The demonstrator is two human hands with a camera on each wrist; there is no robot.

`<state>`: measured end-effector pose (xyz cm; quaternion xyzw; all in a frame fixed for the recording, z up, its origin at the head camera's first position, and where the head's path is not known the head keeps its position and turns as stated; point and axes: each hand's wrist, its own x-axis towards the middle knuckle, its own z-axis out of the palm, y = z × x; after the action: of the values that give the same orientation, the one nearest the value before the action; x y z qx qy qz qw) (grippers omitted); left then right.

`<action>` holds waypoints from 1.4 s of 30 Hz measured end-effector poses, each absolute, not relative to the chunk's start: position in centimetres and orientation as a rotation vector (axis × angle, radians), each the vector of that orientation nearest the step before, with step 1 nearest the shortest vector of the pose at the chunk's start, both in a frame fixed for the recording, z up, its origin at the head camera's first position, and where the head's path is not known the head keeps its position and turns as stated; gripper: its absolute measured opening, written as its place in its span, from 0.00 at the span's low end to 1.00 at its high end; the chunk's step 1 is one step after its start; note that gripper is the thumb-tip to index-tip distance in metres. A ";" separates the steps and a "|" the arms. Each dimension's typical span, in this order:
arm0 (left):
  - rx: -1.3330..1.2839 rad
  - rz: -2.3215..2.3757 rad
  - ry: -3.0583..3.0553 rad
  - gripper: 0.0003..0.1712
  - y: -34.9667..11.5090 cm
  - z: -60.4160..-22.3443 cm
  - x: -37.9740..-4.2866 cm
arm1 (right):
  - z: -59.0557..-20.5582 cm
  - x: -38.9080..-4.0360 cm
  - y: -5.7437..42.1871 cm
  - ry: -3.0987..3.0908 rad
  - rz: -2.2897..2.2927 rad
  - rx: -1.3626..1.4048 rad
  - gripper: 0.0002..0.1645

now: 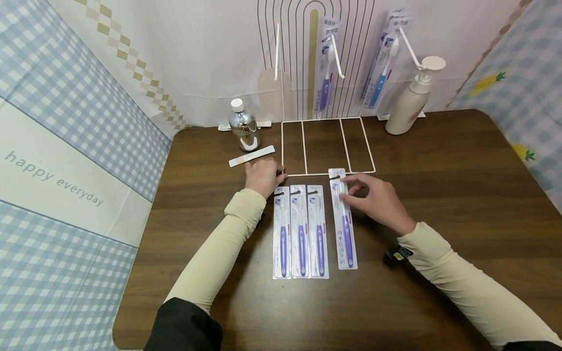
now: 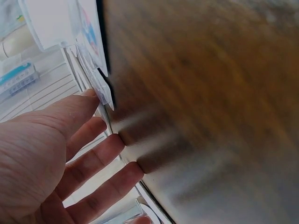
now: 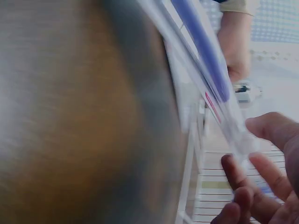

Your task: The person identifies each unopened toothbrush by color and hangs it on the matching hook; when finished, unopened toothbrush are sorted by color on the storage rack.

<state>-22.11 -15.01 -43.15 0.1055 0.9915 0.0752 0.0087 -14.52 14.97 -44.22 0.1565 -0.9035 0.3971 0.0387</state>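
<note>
Desk [image 1: 197, 214], one: brown, wood-grained. Toothbrush packs [image 1: 301, 251], three, in a row; single pack [image 1: 347, 239], one, at their 3 o'clock, pinched by right hand [image 1: 376, 199]. Left hand [image 1: 263, 176], fingers spread, at 11. Wire rack [image 1: 304, 146], one, white, beyond. Backdrop [image 1: 210, 58], pale, 12 o'clock.
</note>
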 end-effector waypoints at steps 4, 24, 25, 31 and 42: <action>0.313 0.225 3.101 0.16 -15.3 -43.1 -22.1 | -41.8 -15.3 14.5 -2.572 1.208 0.568 0.22; 0.304 0.200 3.094 0.15 -15.3 -43.4 -21.9 | -31.1 -19.5 12.3 -2.002 1.126 0.564 0.24; 0.304 0.197 3.092 0.15 -15.3 -43.4 -21.9 | -31.2 -19.7 12.2 -2.003 1.141 0.559 0.24; 0.297 0.180 3.098 0.15 -15.2 -43.3 -21.9 | -31.6 -21.6 10.9 -2.029 1.239 0.430 0.23; 0.304 0.239 3.098 0.16 -15.0 -43.1 -21.9 | -31.2 -27.7 10.1 -2.113 1.123 0.275 0.21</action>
<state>-21.89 -15.02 -43.12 0.0974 0.9922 0.0766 0.0097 -27.72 10.13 -31.19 0.1067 -0.8190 0.4353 0.3582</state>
